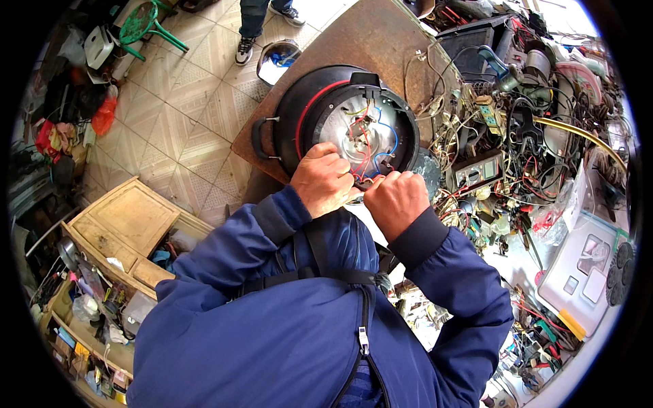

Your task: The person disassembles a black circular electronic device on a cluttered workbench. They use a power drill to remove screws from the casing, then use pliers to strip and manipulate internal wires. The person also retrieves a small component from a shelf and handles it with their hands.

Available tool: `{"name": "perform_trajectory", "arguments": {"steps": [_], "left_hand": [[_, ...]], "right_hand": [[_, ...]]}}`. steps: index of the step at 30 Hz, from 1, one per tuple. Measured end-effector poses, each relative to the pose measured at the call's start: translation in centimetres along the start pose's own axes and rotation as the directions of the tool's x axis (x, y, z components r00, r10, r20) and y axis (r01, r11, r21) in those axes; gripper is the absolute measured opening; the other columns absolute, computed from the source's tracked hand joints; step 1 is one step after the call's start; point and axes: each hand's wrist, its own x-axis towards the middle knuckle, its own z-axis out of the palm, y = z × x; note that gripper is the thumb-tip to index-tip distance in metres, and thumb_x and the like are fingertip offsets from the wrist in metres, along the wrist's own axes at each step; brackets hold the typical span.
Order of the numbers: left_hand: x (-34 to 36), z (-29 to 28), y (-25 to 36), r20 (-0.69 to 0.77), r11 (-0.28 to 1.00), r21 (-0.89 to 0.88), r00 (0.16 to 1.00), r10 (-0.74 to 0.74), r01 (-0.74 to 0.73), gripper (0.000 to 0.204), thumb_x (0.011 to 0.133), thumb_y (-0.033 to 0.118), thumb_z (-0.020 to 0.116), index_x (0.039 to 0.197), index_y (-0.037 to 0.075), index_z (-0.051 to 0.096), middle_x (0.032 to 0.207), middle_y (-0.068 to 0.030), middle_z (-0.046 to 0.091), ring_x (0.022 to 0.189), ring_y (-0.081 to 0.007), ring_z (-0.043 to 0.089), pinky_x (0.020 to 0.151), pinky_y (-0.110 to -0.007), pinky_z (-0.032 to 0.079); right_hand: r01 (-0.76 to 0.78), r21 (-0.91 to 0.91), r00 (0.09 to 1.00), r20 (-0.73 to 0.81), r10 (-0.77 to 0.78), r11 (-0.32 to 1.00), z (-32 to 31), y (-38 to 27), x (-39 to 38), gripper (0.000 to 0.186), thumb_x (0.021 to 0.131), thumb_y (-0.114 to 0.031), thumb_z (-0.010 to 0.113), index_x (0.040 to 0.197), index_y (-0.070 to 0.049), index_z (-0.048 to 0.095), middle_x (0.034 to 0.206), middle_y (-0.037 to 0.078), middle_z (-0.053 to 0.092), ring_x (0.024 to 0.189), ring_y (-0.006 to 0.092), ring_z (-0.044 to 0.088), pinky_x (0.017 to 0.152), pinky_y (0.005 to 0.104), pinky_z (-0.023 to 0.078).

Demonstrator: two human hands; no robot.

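From here I see the black round appliance (289, 129) on the bench's (381, 41) corner, one face open, its inside bared and, I judge, not yet closed up. The left hand (320, 179) and right hand (398, 204) pinch red wires (369, 155) at its near rim. I can read no brand or label on it.

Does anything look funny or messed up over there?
Yes. The round black appliance sits open, its red wires and blue wire showing where you'd expect a cover, close to the left hand and right hand. Also, the jumble of cords on the right looks tangled and messy.
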Motion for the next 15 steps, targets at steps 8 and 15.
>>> {"name": "perform_trajectory", "arguments": {"steps": [8,15], "left_hand": [[0.1,1.1,0.4,-0.035,0.997,0.077,0.999,-0.011,0.013,0.023,0.07,0.023,0.08,0.065,0.014,0.06,0.07,-0.0013,0.055,0.071,-0.0207,0.06,0.094,-0.041,0.046],[0.4,-1.4,0.0,0.141,0.999,-0.046,0.99,0.011,-0.004,0.038,0.073,0.041,0.086,0.069,0.011,0.063,0.074,-0.0041,0.061,0.074,-0.0236,0.062,0.101,-0.045,0.045]], "right_hand": [[-0.088,-0.01,0.996,0.0,0.088,0.996,-0.3,-0.5,0.7,0.017,0.08,-0.019,0.07,0.065,-0.012,0.071,0.066,0.006,0.067,0.063,0.0204,0.068,0.05,0.0401,0.045],[-0.174,0.234,0.974,-0.103,0.203,0.956,0.9,2.7,-3.5,0.005,0.084,-0.013,0.067,0.081,-0.01,0.067,0.075,0.009,0.068,0.071,0.0265,0.07,0.062,0.0393,0.052]]}}
